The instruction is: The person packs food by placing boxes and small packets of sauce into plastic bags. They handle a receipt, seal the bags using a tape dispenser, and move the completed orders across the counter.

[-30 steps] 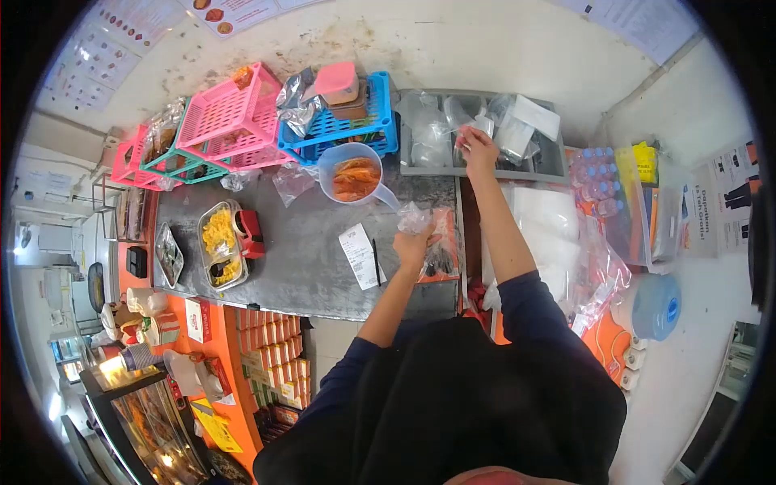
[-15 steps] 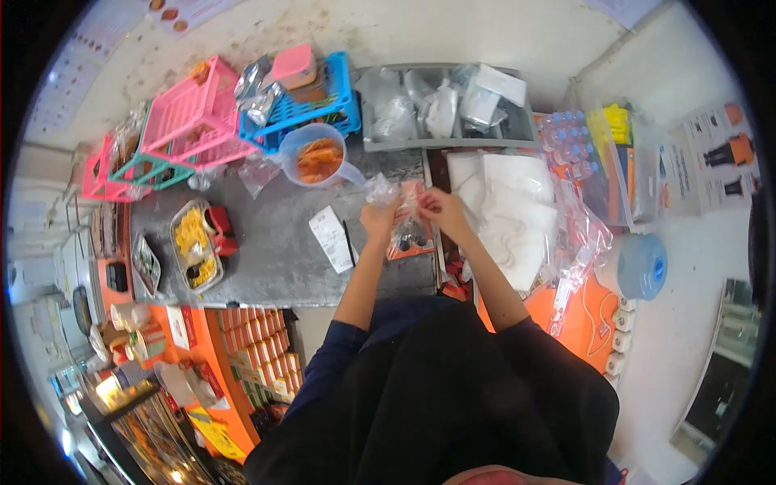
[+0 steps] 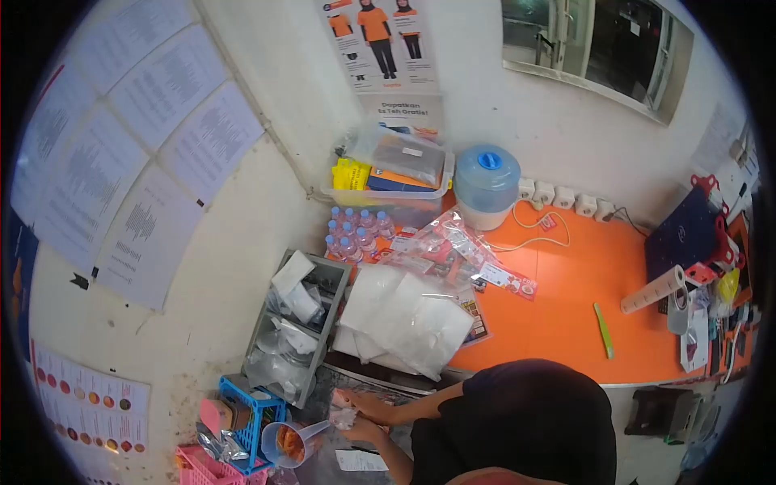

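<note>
In the head view, my left hand (image 3: pixel 365 433) is closed around a small crumpled clear plastic bag (image 3: pixel 343 418) above the dark counter. My right hand (image 3: pixel 368 407) is close above it, its fingers bent in at the bag; their tips are partly hidden. A clear jug (image 3: pixel 291 444) with orange-brown food pieces has its handle pointing at my hands. Below my left hand lies a white receipt (image 3: pixel 361 461). Beyond my right hand, a stack of white sheets or bags in clear plastic (image 3: pixel 404 315) lies at the counter's edge.
A grey divided tray (image 3: pixel 297 323) holds plastic packages. Near it are a blue basket (image 3: pixel 246 420), a pink basket (image 3: pixel 210 469) and small water bottles (image 3: pixel 356 233). The orange table (image 3: pixel 558 323) carries a blue-topped water container (image 3: pixel 487 182), a green cutter-like tool (image 3: pixel 603 330) and a paper roll (image 3: pixel 653 289).
My view has swung to the right, bringing the orange table and window into sight, so the hands appear lower. Both hands remain together at the plastic bag, now closer to each other.
</note>
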{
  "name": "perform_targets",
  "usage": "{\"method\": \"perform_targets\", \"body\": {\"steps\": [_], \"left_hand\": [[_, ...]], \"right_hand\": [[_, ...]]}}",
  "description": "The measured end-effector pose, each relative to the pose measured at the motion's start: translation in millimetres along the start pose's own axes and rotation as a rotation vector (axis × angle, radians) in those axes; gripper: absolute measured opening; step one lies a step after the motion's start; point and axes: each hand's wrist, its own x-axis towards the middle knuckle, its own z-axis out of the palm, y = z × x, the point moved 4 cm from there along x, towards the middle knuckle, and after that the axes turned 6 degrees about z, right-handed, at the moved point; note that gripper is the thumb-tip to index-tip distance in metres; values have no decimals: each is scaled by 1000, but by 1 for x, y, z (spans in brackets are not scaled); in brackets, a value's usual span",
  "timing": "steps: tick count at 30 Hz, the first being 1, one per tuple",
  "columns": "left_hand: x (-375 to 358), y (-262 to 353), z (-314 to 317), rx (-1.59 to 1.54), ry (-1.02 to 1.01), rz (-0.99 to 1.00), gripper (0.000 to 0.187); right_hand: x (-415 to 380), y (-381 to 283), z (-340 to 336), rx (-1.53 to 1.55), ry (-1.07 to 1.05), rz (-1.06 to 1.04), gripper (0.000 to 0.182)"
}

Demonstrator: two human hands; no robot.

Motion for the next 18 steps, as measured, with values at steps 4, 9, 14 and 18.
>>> {"method": "perform_targets", "body": {"steps": [4,9,14,18], "left_hand": [[-5,-7,-2,-101,-6,-62,27],[-9,-15,-6,-231,5,-150,28],[-8,-8,-16,-300,-14,-333,30],[-5,-7,-13,-543,64,-450,30]], "right_hand": [[0,-4,-3,49,-28,23,49],[-1,-3,-2,104,-83,34,49],[-1,-11,-5,179,-145,27,49],[-2,-12,-3,232,-206,36,49]]}}
